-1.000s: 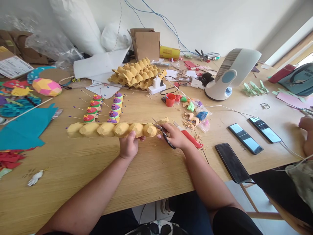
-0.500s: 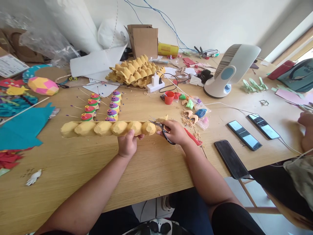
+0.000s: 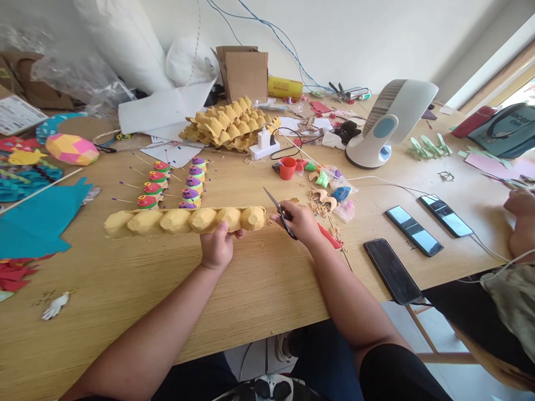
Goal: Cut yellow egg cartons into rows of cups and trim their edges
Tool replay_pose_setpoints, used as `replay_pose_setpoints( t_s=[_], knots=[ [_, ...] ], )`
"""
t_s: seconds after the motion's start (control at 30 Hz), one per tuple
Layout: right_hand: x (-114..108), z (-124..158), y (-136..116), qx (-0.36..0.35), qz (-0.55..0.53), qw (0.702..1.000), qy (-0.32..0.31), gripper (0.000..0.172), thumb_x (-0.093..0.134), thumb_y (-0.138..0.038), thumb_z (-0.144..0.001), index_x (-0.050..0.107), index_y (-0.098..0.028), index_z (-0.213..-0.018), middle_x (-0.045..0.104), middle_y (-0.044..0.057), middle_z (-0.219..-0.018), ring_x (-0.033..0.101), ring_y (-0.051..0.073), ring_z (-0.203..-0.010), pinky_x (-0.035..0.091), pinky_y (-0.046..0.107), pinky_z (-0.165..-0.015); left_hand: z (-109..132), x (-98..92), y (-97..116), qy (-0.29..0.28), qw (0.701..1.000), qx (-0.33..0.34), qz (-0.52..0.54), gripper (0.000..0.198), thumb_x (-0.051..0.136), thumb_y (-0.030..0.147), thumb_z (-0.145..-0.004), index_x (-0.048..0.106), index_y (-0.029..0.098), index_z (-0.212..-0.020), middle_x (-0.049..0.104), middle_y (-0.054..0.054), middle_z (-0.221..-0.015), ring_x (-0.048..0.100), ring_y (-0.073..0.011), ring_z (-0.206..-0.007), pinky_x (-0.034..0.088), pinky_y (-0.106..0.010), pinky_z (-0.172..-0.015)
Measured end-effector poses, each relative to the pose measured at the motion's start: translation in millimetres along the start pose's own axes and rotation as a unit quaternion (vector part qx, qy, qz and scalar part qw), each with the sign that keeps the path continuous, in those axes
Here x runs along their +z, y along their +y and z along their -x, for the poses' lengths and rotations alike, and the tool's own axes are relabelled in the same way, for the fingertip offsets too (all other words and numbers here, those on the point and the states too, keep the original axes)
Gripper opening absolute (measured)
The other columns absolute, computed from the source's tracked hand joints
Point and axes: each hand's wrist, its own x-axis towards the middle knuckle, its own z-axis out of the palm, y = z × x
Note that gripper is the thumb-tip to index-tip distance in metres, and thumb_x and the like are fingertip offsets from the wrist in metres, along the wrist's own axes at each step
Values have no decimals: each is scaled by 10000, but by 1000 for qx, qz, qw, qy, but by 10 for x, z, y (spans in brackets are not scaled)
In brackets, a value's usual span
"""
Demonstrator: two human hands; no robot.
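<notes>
Evidently, the grip of the left hand (image 3: 217, 248) is clamped on a yellow carton strip (image 3: 178, 221), and that of the right hand (image 3: 303, 223) on scissors (image 3: 274, 200) beside its right end. The strip is held over the bench (image 3: 259, 295), back from the front edge; cuts are probably best made with it steadied nearer that end.

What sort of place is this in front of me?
Probably a craft workspace: on the wooden table sit stacked yellow egg trays and rows of colourful figures, and your right hand holds scissors.
</notes>
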Motion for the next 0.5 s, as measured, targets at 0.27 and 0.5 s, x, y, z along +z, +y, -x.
replay_pose_setpoints(
  t_s=[0.27, 0.5],
  knots=[
    [37, -2, -133, 70, -310, 948, -15, 536, 724, -715, -782, 552, -231, -939, 535, -47, -699, 488, 121, -600, 388, 260, -576, 17, -65, -60, -46, 999, -17, -7, 350, 797, 485, -776, 653, 191, -901, 672, -7, -717, 629, -150, -527, 510, -259, -455],
    [-41, 19, -150, 94, -376, 908, -161, 548, 877, -572, -675, 574, -228, -975, 544, -63, -724, 488, 107, -593, 423, 247, -535, 119, -116, -69, -133, 984, -108, -56, 417, 893, 430, -691, 684, 199, -968, 738, -48, -818, 690, -194, -617, 593, -297, -501]
  ],
)
